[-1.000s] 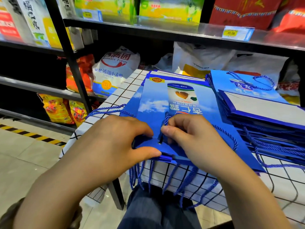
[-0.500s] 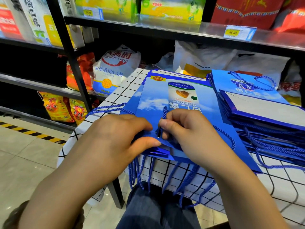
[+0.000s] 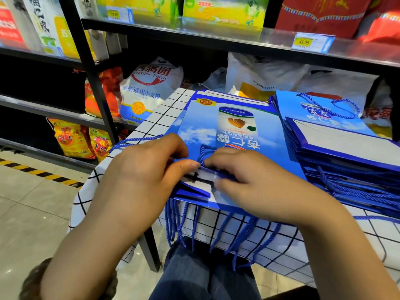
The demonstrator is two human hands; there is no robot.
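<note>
Blue paper bag [image 3: 234,131], the top one of a flat pile, lies on the table with the checked cloth [image 3: 160,118]. Its mouth is turned toward the person, and both hands are at this near edge. The left hand [image 3: 140,176] pinches the edge between thumb and curled fingers. The right hand [image 3: 259,185] is curled too and seems to pinch the same edge just beside the rope handle [image 3: 202,152], though its fingertips are blurred and I cannot tell exactly what they hold. Between the two thumbs a little of the white inside shows, so I judge that the mouth is being opened. Several things could go wrong from here. If the hands pull apart too strongly, the thin paper may tear at the fold or at the hole of the handle. If the pinch takes more than one layer, the next bag of the pile [image 3: 192,192] may come up together with the top one. The pile lies right at the table's front edge, where many cords [image 3: 216,230] hang down. A pull toward the body could therefore drag it off, or a finger could catch in a wrong cord. The second pile [image 3: 346,161] stands just beside on the right, and the right forearm could push it when the bag is lifted.
</note>
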